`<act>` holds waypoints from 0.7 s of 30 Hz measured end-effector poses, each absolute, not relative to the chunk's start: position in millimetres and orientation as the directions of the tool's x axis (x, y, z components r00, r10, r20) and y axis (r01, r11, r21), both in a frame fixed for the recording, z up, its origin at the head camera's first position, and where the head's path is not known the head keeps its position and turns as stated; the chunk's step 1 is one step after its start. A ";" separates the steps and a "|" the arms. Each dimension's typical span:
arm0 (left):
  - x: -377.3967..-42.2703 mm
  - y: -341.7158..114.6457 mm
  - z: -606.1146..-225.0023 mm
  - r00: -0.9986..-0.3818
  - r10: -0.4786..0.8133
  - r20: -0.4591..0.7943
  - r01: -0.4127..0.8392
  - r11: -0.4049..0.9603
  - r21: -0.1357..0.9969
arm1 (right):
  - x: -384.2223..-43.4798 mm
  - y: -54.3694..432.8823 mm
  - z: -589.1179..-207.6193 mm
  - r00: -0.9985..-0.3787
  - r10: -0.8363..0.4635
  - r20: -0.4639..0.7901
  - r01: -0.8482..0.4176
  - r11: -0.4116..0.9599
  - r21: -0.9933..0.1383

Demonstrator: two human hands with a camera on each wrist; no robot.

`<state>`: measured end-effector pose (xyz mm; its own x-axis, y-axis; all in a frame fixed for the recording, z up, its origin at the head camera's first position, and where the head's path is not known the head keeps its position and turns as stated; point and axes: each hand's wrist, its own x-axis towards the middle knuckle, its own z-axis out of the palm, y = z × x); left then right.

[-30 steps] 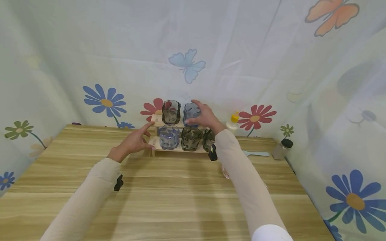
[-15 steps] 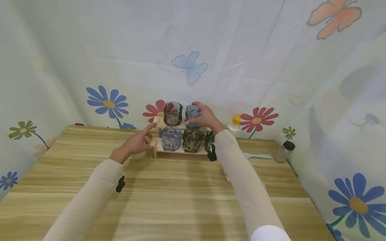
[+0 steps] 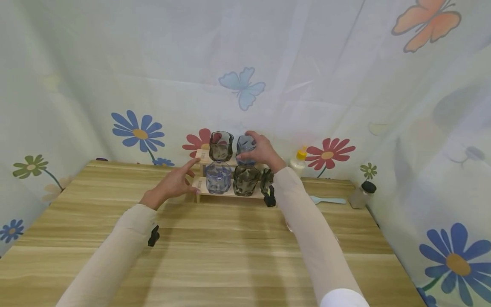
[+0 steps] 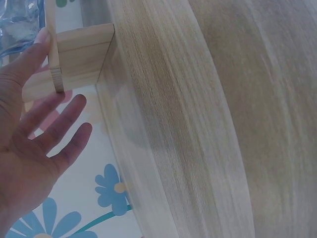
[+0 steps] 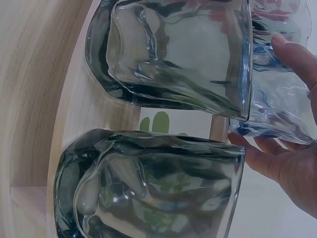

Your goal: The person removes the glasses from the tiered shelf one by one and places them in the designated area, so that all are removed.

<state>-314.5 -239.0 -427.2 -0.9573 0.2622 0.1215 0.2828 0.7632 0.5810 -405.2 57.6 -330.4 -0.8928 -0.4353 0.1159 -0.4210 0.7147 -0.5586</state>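
A two-tier wooden rack stands at the back of the table, carrying several wavy glass tumblers. My right hand grips a blue glass on the upper tier, thumb in front and fingers around it; the right wrist view shows this blue glass behind two dark grey glasses. Left of it is a grey glass. Along the lower tier stand a bluish-violet glass, a dark glass and another dark glass, partly hidden by my right wrist. My left hand, fingers spread, touches the rack's left end.
Right of the rack stands a bottle with a yellow cap, partly behind my right arm. A pale blue utensil lies near a black-lidded jar. A pinkish clear object peeks out beside my right sleeve. A printed curtain hangs behind the table.
The head view has shifted slightly, so everything sits a little lower and further right in it. Both hands keep their places at the rack and the blue glass.
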 end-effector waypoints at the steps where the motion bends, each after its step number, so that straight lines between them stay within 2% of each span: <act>1: -314.6 -238.5 -426.8 -0.956 0.266 0.121 0.285 0.762 0.582 | -405.1 58.0 -330.2 -0.893 -0.434 0.117 -0.421 0.715 -0.558; 21: -312.8 -238.5 -426.0 -0.960 0.260 0.104 0.271 0.768 0.580 | -401.2 68.3 -319.0 -0.891 -0.426 0.158 -0.438 0.714 -0.546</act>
<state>-312.8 -238.5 -426.0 -0.9600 0.2597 0.1045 0.2709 0.7679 0.5805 -401.2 68.3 -319.0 -0.8908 -0.4259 0.1583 -0.4384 0.7140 -0.5459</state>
